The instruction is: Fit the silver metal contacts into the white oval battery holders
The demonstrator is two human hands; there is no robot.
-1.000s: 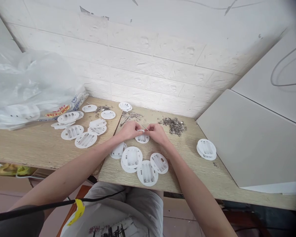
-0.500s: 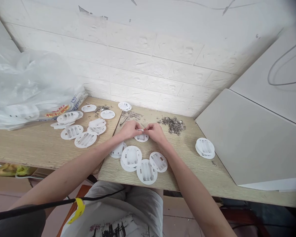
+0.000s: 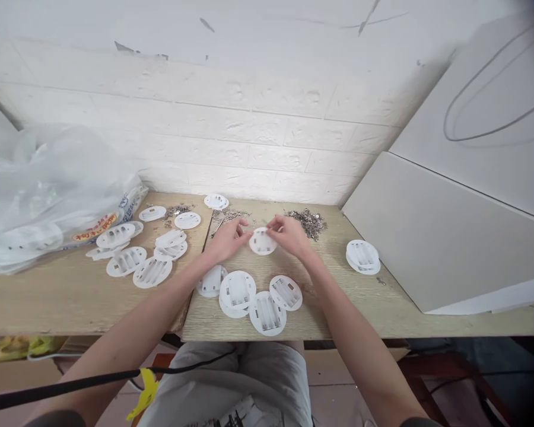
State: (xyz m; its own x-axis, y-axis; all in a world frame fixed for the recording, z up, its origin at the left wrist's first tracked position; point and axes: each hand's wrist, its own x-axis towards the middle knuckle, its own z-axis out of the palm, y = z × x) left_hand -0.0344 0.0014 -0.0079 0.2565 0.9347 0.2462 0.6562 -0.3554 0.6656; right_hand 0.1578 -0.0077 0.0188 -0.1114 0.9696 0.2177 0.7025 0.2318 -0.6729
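Both my hands meet over the middle of the wooden table (image 3: 347, 308). My left hand (image 3: 228, 238) and my right hand (image 3: 289, 235) each pinch one edge of a round white plastic battery holder (image 3: 262, 242), tilted up a little off the table. Just in front of my hands lie several more white round holders (image 3: 237, 290). A heap of small metal contacts (image 3: 310, 220) sits right behind my right hand, and a smaller scatter of metal bits (image 3: 231, 214) lies behind my left hand.
Several more white holders (image 3: 140, 252) lie at the left, beside a big clear plastic bag (image 3: 48, 190) with more of them. A short stack of holders (image 3: 362, 256) stands at the right, next to a slanted white panel (image 3: 449, 237). A white brick wall closes the back.
The holder was flat on the table under both hands; now it is lifted and tilted between them. The thin metal piece in my right fingers no longer shows. The camera has tipped.
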